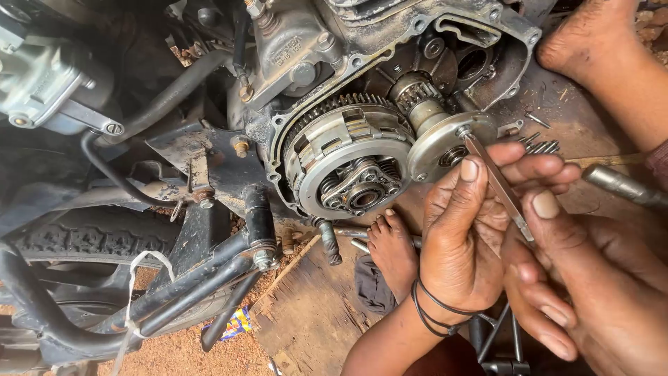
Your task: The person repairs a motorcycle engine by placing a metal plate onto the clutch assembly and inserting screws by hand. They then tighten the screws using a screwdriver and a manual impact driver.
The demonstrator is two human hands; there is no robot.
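Both hands pinch a flat metal tool (499, 182): left hand (463, 230) mid-blade, right hand (591, 278) at its lower end. Tip sits on the round hub (445, 143) just right of clutch basket (348, 163). Keep blade steady, press w/ thumb, don't slip.

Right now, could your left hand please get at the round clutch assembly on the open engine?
Probably yes. The left hand sits just right of the clutch assembly, whose face is uncovered, with nothing between them. However, its fingers pinch the flat metal tool together with the right hand.

Silvery-grey clutch assembly (351, 163), perhaps grease-darkened
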